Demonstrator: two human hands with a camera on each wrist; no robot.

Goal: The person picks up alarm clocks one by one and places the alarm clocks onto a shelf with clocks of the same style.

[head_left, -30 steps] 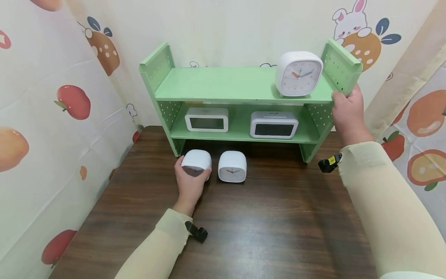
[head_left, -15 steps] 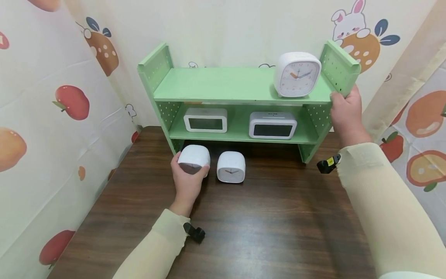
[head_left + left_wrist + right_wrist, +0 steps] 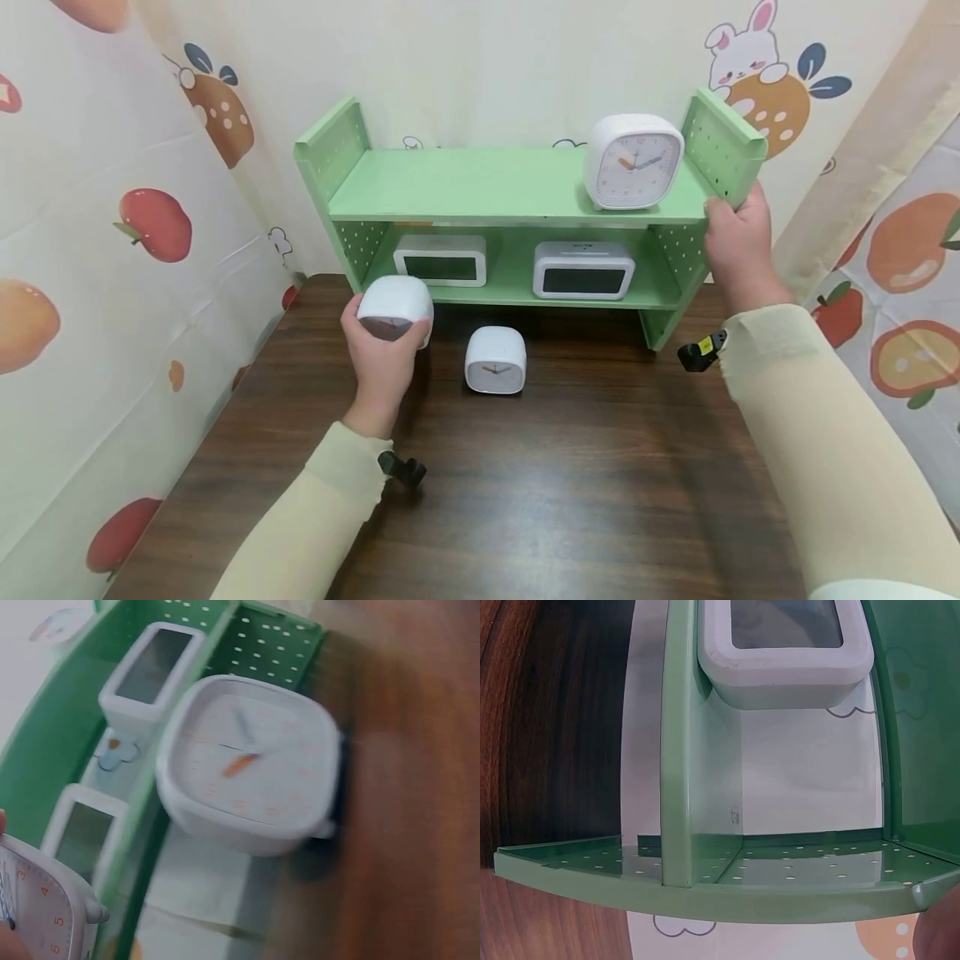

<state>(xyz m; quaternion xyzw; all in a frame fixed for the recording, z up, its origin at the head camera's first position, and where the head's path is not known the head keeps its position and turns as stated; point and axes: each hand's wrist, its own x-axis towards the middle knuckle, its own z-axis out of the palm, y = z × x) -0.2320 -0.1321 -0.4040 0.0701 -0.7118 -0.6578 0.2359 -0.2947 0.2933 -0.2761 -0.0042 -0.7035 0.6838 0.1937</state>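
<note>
My left hand [image 3: 378,362] grips a rounded white alarm clock [image 3: 395,296] by its sides, thumb at the right and fingers at the left. It is raised off the table, overlapping the shelf's lower left corner in the head view. At the left wrist view's lower left, part of this held clock's dial [image 3: 46,907] shows. A similar white alarm clock [image 3: 496,358] stands on the table just to the right. With my right hand [image 3: 741,246] I hold the right side panel of the green two-tier shelf [image 3: 450,183], thumb in front and fingers mostly hidden behind.
On the top tier, at the right, stands a white analog clock [image 3: 637,162]. Two white digital clocks, one left [image 3: 441,260] and one right [image 3: 583,271], sit on the lower tier. The dark wooden table [image 3: 555,467] spreads in front; a printed curtain [image 3: 480,67] hangs behind.
The left hand has lifted its clock from the table and carried it up and slightly left, toward the shelf. My right hand keeps its hold on the side panel.
</note>
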